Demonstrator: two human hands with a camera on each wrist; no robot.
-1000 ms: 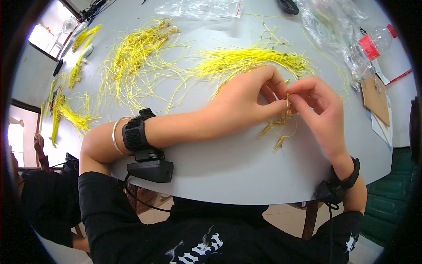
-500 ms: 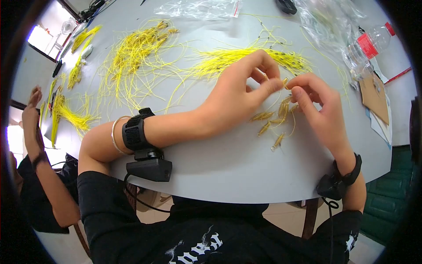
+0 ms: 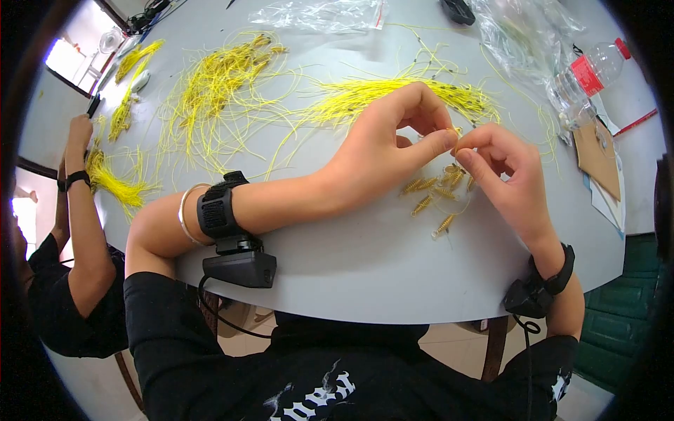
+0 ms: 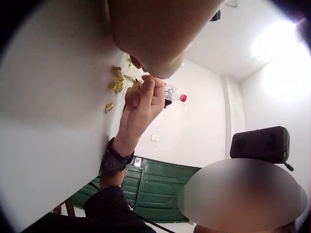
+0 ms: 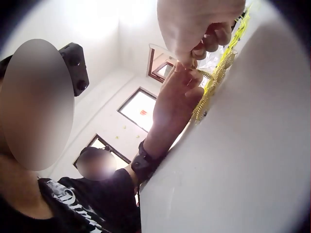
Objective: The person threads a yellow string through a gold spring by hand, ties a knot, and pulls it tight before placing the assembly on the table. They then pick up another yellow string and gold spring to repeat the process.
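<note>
Both hands meet fingertip to fingertip over the table in the head view. My left hand [image 3: 393, 140] and my right hand [image 3: 511, 168] pinch a small gold wire piece between them, mostly hidden by the fingers. A gold coil spring [image 5: 205, 74] sticks out right beside the fingertips in the right wrist view. Below the hands lie several more gold coil springs [image 3: 423, 204], joined by thin line; one spring [image 3: 444, 224] sits a little nearer to me. Behind the left hand spreads a bundle of yellow lines [image 3: 351, 102] with small dark beads.
A big tangle of yellow line [image 3: 217, 84] lies left of centre. Smaller yellow bundles [image 3: 116, 179] are at the far left, where another person's arm [image 3: 88, 224] reaches in. Clear plastic bags [image 3: 316, 14], a bottle [image 3: 586, 74] and cardboard [image 3: 599, 158] stand or lie around the edges.
My left hand has drawn up and away from me slightly, my right hand a little left. Springs formerly behind the left hand now lie below both hands. The other person's arm has reached onto the table.
</note>
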